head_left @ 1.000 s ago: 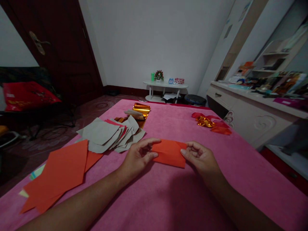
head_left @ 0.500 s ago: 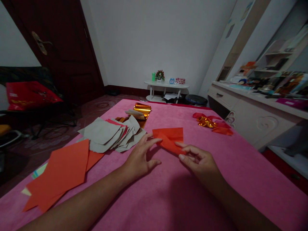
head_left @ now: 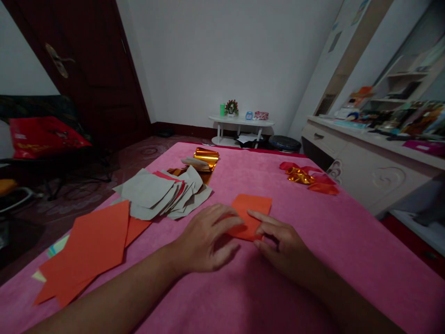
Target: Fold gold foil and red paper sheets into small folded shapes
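Observation:
A small orange sheet of paper (head_left: 253, 204) lies on the pink tablecloth in front of me. My left hand (head_left: 210, 236) rests at its left edge, fingertips on the paper and thumb held apart, so it is open. At the near right corner, my right hand (head_left: 278, 236) pinches the paper between thumb and fingers, its index finger stretched over the top. Part of the sheet's left side is hidden under my left fingers.
Left of my hands lie a pile of grey paper pieces (head_left: 149, 190) and larger orange sheets (head_left: 93, 241). Behind them is a shiny gold foil roll (head_left: 206, 157). Folded red and gold pieces (head_left: 302, 176) sit at the far right of the pink cloth (head_left: 347, 260).
The orange paper, raised and bent half a second ago, now lies flatter and nearer to me. Both hands have come closer, and my right index finger has spread over the sheet.

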Demonstrator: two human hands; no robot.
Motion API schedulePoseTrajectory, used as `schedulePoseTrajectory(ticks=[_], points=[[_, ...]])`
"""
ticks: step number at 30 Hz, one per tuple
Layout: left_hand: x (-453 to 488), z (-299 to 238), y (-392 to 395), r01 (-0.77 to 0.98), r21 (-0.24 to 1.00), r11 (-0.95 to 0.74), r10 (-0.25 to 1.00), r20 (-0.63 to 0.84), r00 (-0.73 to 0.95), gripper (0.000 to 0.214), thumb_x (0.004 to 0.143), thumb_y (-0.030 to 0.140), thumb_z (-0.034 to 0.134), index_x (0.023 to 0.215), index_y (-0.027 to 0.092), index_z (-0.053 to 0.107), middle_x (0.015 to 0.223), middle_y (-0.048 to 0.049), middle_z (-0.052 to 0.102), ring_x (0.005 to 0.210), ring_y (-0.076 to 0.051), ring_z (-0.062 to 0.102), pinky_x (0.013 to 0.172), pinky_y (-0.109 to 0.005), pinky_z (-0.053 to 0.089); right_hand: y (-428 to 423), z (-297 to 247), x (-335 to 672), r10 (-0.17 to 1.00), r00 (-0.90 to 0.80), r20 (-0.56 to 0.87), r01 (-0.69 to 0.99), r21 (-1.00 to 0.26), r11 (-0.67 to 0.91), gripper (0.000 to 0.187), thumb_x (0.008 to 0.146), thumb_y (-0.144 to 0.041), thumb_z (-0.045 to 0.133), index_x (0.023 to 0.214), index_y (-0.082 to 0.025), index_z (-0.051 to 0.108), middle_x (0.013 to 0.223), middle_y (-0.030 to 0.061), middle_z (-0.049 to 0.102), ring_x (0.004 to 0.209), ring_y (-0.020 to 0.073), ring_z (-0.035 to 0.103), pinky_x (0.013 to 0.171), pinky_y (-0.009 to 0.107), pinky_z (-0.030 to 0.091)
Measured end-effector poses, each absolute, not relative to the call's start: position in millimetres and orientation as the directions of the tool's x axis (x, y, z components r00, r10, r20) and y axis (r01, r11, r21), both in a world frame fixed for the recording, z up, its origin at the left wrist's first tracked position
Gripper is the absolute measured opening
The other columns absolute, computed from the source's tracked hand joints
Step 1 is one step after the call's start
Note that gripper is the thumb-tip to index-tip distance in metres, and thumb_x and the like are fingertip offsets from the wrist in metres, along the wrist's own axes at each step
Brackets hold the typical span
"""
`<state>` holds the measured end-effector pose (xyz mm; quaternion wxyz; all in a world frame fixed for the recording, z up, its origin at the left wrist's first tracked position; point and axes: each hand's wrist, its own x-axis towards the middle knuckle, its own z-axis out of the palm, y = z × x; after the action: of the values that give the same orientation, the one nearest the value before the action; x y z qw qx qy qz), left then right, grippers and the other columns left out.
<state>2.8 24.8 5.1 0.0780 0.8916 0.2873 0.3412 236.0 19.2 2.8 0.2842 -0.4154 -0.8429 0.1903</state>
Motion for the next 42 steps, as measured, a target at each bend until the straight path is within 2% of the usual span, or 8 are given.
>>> schedulePoseTrajectory(ticks=[3,5,11,16,19,24,32,42], points=[[1.9,1.3,27.0,0.460,0.372,-0.806,0.590,0.450,0.670,0.078,0.069,0.058,0.066,0.133,0.019,0.043,0.129,-0.0136,0.052,0.115,-0.028,0.049,0.099,-0.045,0.039,18.6,3.8,239.1,0.807,-0.516,0.287,0.611,-0.537,0.582,0.010,0.073,-0.012,0.054,0.067,-0.020,0.057,0.129,0.0139,0.058,0.123,0.0253,0.050,0.095,0.039,0.044],[-0.1,-2.9,30.2,0.486,0.367,-0.793,0.606,0.401,0.687,0.077,0.067,0.063,0.065,0.129,0.020,0.049,0.128,-0.0135,0.054,0.115,-0.029,0.050,0.099,-0.046,0.039,20.0,4.7,242.2,0.814,-0.516,0.268,0.653,-0.491,0.576,0.009,0.071,-0.012,0.056,0.067,-0.020,0.059,0.133,0.0130,0.054,0.122,0.0264,0.051,0.097,0.043,0.041],[-3.0,-4.4,34.4,0.514,0.271,-0.814,0.581,0.393,0.713,0.022,0.088,0.031,0.052,0.102,0.021,0.066,0.103,-0.0085,0.066,0.096,-0.021,0.060,0.087,-0.038,0.046,18.3,6.3,253.0,0.805,-0.523,0.281,0.744,-0.310,0.591,0.010,0.072,-0.017,0.060,0.065,-0.022,0.064,0.136,0.0086,0.052,0.120,0.0294,0.050,0.104,0.059,0.025],[3.7,2.1,20.2,0.379,0.109,-0.919,0.382,0.492,0.782,0.021,0.092,0.020,0.044,0.090,0.019,0.065,0.080,-0.0061,0.066,0.077,-0.015,0.061,0.074,-0.029,0.049,3.6,3.8,259.0,0.787,-0.490,0.375,0.772,-0.232,0.592,0.019,0.069,-0.013,0.060,0.081,-0.025,0.069,0.141,0.0071,0.046,0.135,0.0318,0.031,0.105,0.063,0.018],[7.7,2.3,11.1,0.338,0.093,-0.936,0.341,0.470,0.814,0.019,0.092,0.019,0.044,0.090,0.019,0.064,0.080,-0.0053,0.066,0.077,-0.015,0.061,0.074,-0.028,0.048,-0.7,3.1,262.6,0.761,-0.501,0.412,0.743,-0.246,0.622,0.026,0.068,-0.011,0.060,0.086,-0.028,0.070,0.139,0.0055,0.049,0.134,0.0317,0.032,0.105,0.064,0.017],[7.6,1.1,12.6,0.374,0.272,-0.887,0.459,0.424,0.781,0.016,0.088,0.025,0.052,0.094,0.018,0.065,0.088,-0.0062,0.067,0.083,-0.017,0.061,0.077,-0.031,0.047,0.8,0.0,266.1,0.813,-0.480,0.330,0.679,-0.447,0.582,0.018,0.077,-0.017,0.061,0.086,-0.029,0.071,0.121,0.0053,0.063,0.111,0.0261,0.056,0.102,0.059,0.026],[7.6,-0.4,24.2,0.539,0.628,-0.561,0.810,0.281,0.514,0.027,0.087,0.027,0.054,0.064,0.016,0.061,0.069,-0.0025,0.061,0.068,-0.014,0.056,0.064,-0.026,0.043,2.6,-0.5,253.5,0.897,-0.344,0.279,0.537,-0.725,0.432,0.028,0.084,-0.020,0.052,0.057,-0.019,0.055,0.084,0.0037,0.063,0.079,0.0163,0.060,0.071,0.029,0.046],[11.3,-12.7,28.6,0.672,0.635,-0.380,0.923,0.216,0.317,0.013,0.077,0.029,0.065,0.072,0.018,0.061,0.073,-0.0010,0.060,0.067,-0.015,0.056,0.065,-0.029,0.046,6.3,-6.1,243.4,0.940,-0.162,0.302,0.735,-0.599,0.319,0.014,0.067,-0.012,0.059,0.064,-0.021,0.050,0.073,-0.0003,0.057,0.068,0.0160,0.053,0.065,0.030,0.043]])
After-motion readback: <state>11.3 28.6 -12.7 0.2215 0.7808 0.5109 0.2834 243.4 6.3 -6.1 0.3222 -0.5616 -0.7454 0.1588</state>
